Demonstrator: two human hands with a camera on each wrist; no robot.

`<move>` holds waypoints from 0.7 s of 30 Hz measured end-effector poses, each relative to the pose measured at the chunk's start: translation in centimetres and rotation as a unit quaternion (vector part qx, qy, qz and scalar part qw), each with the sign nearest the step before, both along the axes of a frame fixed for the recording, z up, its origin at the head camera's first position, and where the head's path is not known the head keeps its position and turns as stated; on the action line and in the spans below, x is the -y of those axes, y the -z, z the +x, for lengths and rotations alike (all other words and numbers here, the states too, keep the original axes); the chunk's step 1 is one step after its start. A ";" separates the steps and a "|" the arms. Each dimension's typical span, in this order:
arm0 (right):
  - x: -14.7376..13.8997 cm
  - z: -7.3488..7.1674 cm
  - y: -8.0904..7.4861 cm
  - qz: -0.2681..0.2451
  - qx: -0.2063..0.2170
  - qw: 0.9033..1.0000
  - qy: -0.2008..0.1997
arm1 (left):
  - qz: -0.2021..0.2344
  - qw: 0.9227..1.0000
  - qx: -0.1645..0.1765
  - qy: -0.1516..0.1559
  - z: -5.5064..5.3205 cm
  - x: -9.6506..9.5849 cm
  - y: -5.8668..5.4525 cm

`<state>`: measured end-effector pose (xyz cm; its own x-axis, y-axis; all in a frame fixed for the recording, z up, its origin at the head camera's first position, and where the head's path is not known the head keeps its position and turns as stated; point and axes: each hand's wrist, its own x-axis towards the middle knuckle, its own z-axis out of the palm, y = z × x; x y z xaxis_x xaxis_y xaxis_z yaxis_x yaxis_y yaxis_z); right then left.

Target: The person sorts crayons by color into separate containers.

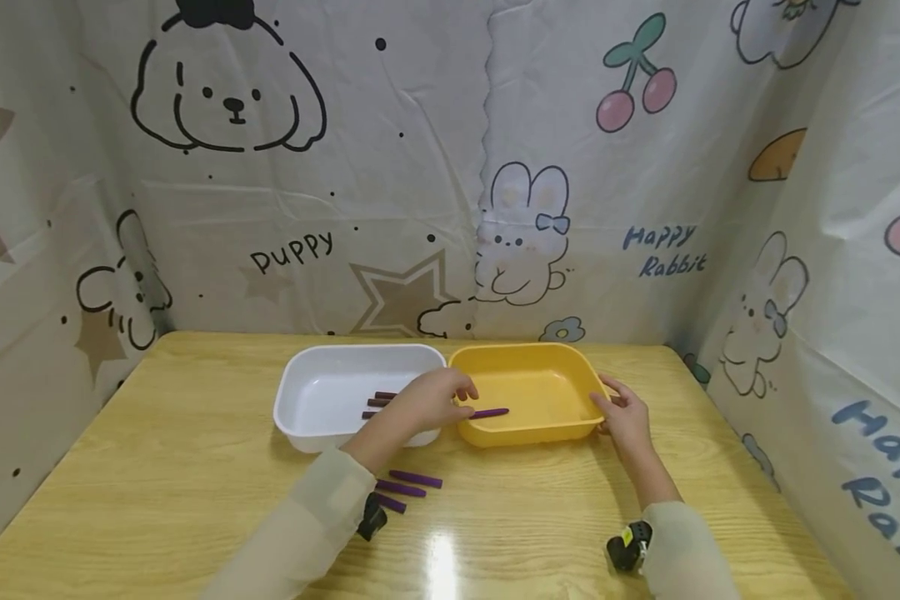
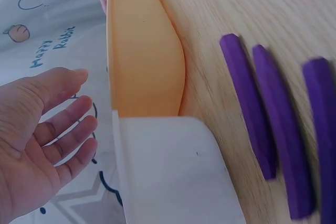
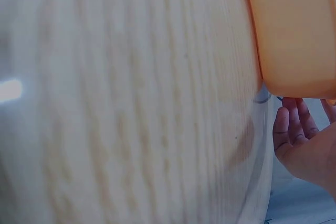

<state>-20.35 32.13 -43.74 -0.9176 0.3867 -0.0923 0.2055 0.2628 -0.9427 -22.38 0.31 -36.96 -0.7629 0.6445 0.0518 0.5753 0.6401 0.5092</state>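
My left hand (image 1: 433, 400) hovers over the left end of a yellow plastic tray (image 1: 528, 433), fingers loosely bent. In the left wrist view this hand (image 2: 47, 135) shows thumb and fingers apart with nothing between them. Inside the yellow tray, a purple crayon (image 1: 491, 412) lies close by its fingertips. At the tray's right end, my right hand (image 1: 628, 423) grips the rim, thumb on the inner side and fingers outside. Several dark brown crayons (image 1: 379, 402) lie in the white tray (image 1: 311, 396), partly hidden by the left forearm.
The two trays stand end to end on a wood-grain table (image 1: 540, 517). Three purple crayons (image 1: 416, 478) lie on the table before the white tray, partly behind the left sleeve. A printed cloth (image 1: 412, 192) hangs behind the table and along its sides.
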 end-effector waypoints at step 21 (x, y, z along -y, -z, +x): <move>0.0 -0.1 -0.1 -0.004 -0.004 1.000 0.008 | -0.009 0.997 -0.058 0.040 4.8 6.7 0.1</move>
